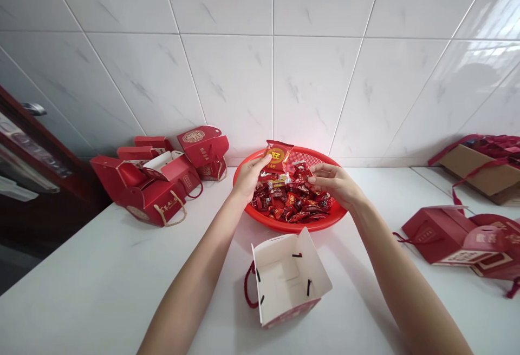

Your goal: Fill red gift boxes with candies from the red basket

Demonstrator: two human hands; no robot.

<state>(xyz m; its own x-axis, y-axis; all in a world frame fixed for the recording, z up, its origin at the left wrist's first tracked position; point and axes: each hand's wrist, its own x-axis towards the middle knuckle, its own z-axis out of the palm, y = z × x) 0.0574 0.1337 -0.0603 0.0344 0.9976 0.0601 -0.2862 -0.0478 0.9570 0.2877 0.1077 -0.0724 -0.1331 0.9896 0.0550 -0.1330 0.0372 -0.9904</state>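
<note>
Over the left part of a red plastic basket [294,229], my left hand [252,176] grips a red snack packet [278,156] with yellow print. On the basket's other side, my right hand [335,182] pinches a small red wrapped candy [301,171] between thumb and fingers. Beneath both hands lies a heap of wrapped candies [298,203], mostly red, inside the basket. Nearer to me stands a gift box [284,274] with its flaps up, white inside and holding nothing visible but its black cord ends. A dark red rope handle [248,287] loops from its left side.
Several red gift boxes [156,198] with rope handles are grouped at the left by the tiled wall [227,84]. More red boxes [450,236] lie at the right. Behind those sits a brown cardboard box [475,168] with red ribbons. The white tabletop [101,284] ends at the left.
</note>
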